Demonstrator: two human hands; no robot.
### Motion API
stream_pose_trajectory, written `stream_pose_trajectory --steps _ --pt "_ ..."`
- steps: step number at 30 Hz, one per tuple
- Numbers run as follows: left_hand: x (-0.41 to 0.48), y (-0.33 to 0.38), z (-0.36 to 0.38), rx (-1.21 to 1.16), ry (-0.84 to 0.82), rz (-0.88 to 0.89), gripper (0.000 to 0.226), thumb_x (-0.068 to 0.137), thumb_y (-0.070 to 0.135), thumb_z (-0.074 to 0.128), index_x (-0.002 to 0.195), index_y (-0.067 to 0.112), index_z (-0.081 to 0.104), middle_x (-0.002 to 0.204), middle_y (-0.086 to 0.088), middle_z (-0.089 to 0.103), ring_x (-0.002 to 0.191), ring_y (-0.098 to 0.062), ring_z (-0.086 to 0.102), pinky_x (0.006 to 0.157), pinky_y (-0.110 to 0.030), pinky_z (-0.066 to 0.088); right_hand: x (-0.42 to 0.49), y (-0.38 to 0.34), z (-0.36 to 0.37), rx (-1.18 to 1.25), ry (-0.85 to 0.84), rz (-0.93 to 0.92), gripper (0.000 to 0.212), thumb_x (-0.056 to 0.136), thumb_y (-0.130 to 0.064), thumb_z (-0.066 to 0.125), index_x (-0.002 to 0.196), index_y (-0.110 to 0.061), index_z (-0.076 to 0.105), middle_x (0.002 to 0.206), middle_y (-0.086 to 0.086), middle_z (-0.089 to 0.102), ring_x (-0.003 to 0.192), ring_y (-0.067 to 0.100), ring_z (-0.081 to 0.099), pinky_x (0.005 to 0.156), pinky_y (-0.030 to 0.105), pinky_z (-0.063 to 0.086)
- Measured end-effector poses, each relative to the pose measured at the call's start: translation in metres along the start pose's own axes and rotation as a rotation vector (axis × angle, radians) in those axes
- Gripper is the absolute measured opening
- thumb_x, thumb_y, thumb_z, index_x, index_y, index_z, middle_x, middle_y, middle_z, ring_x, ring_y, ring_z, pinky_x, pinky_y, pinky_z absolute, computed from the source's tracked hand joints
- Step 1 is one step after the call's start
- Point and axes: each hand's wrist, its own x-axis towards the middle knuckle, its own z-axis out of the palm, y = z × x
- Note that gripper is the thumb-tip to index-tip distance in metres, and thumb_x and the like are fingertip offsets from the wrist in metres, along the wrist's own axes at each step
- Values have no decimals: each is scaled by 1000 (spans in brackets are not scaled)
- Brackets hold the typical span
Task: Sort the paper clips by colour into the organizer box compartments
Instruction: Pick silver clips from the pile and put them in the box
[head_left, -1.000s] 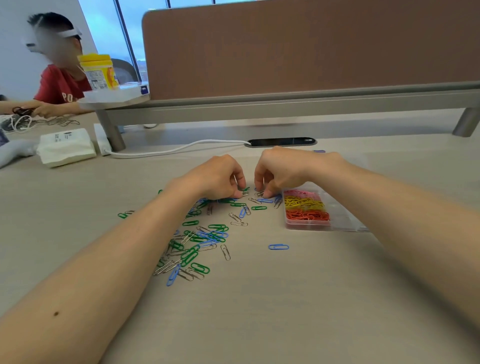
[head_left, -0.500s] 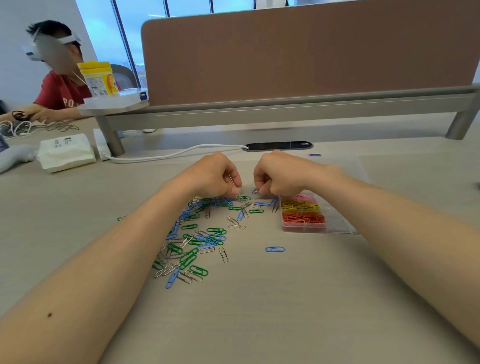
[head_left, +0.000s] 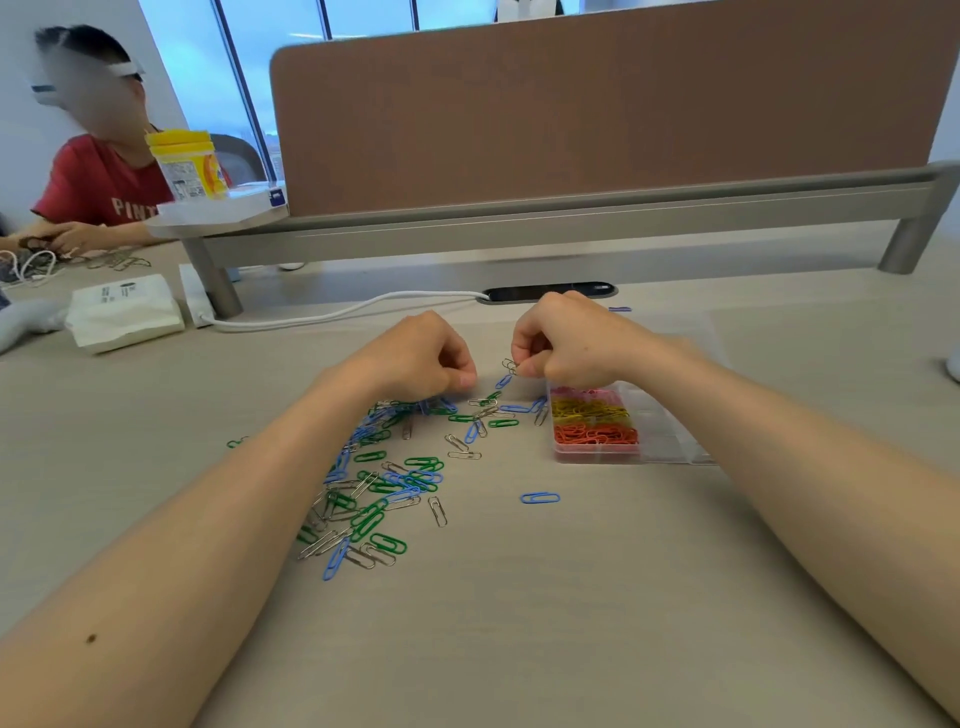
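Note:
My right hand (head_left: 569, 343) hovers just left of the organizer box (head_left: 670, 449) and pinches a silver paper clip (head_left: 509, 365). A blue clip (head_left: 503, 382) shows right under it. My left hand (head_left: 423, 358) is curled into a fist above the far end of the loose clips; I see nothing between its fingers. Green, blue and silver clips (head_left: 387, 483) lie scattered on the table, and one blue clip (head_left: 540, 498) lies apart. The clear box holds pink (head_left: 569, 391), yellow (head_left: 589, 410) and orange clips (head_left: 595, 434) in separate compartments of its left column.
A white cable (head_left: 337, 314) runs to a black slot (head_left: 550, 292) behind my hands. A desk divider (head_left: 571, 104) stands at the back. A white packet (head_left: 124, 312) lies far left, a yellow jar (head_left: 184, 163) on a shelf, and another person (head_left: 98, 176) sits beyond.
Both hands have lifted off the pile, where their fingertips were picking at clips. My right hand now holds a silver clip up off the table.

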Motion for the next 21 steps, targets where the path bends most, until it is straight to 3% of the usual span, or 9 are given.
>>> stream_pose_trajectory --steps 4,9,14,17,21 --pt "-1 6 5 -21 -58 5 5 82 21 77 83 24 73 74 7 70 67 -6 62 65 -22 53 -4 2 -2 -12 7 5 15 86 -11 68 74 -18 66 64 -11 58 61 1 50 54 16 35" --pt "-1 10 10 73 -99 -12 9 84 20 74 79 24 69 73 12 65 65 0 56 58 -12 39 -5 3 -1 -26 6 11 8 86 -9 67 79 -12 71 64 -9 60 60 1 50 54 16 36" --pt "-1 12 6 51 15 -13 11 84 17 73 75 21 68 67 11 63 59 2 55 52 -9 36 -5 3 -2 -21 11 13 9 86 -9 66 79 -13 71 64 -9 60 62 1 49 55 18 38" --pt "-1 11 5 -3 29 -19 10 83 12 74 79 20 70 70 6 68 62 -2 60 58 -13 43 -5 4 -1 -27 5 15 8 86 -9 66 81 -11 72 66 -8 61 64 1 49 57 19 38" --pt "-3 10 3 -22 -89 -15 12 83 17 74 91 26 71 72 10 67 65 -6 60 64 -20 47 -6 3 -1 -32 5 14 8 87 -10 66 81 -10 72 66 -8 61 64 0 48 58 19 37"
